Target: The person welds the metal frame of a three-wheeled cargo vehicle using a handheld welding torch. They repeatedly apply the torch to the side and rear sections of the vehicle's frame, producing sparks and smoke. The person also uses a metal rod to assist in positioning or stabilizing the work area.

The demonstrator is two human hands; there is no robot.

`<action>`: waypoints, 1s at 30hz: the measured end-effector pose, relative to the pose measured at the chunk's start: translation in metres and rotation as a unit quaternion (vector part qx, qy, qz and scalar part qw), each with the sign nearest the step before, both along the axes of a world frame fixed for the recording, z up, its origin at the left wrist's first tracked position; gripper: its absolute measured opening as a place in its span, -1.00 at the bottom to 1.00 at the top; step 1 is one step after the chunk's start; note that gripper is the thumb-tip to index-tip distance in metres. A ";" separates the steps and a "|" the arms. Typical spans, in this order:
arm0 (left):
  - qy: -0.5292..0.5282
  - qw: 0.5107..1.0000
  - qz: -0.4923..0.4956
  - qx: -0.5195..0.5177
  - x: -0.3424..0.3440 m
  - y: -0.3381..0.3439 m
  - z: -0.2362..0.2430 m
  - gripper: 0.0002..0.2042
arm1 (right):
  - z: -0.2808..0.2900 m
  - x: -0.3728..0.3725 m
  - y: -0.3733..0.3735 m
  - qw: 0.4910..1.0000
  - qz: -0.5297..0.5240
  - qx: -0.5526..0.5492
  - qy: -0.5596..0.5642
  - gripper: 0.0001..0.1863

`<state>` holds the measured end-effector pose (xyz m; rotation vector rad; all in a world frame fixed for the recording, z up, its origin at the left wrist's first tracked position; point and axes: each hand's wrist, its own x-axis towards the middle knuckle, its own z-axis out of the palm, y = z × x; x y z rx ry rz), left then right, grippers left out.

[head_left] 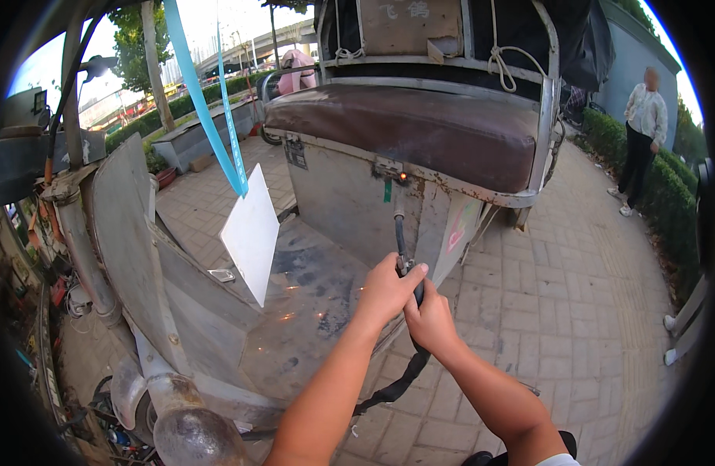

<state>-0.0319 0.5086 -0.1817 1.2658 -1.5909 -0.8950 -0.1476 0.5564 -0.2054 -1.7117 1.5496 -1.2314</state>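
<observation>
Both my hands are closed around a welding torch (400,233) with a dark neck and a paler nozzle. My left hand (384,291) is on the upper part of its handle, and my right hand (433,317) grips just below, to the right. From under the hands a thick black cable (400,386) curves down to the left. The nozzle points up at a small rusty latch (388,168) on the front of the grey metal seat box (338,190). An orange glow (403,176) shows at the latch, above and apart from the nozzle. Bright specks lie on the footwell floor (295,342).
A brown padded seat (404,128) tops the box, with a metal frame behind. Left stand the tricycle's bent front shield (132,225) and a rusty round lamp (194,435). A white card (253,241) hangs from a blue lanyard. On the right, a person (645,116) stands beside a hedge.
</observation>
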 end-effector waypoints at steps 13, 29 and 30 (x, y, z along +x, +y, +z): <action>0.180 0.981 0.048 -0.049 0.008 -0.037 -0.019 -0.67 | -0.009 0.032 -0.040 0.999 -0.025 -0.024 0.013 -0.38; 0.221 0.975 0.001 -0.019 0.011 -0.034 -0.013 -0.72 | 0.000 0.035 -0.035 0.994 -0.067 -0.008 0.081 -0.32; 0.222 0.975 -0.002 -0.021 0.012 -0.033 -0.012 -0.73 | 0.001 0.036 -0.034 0.994 -0.071 -0.009 0.083 -0.33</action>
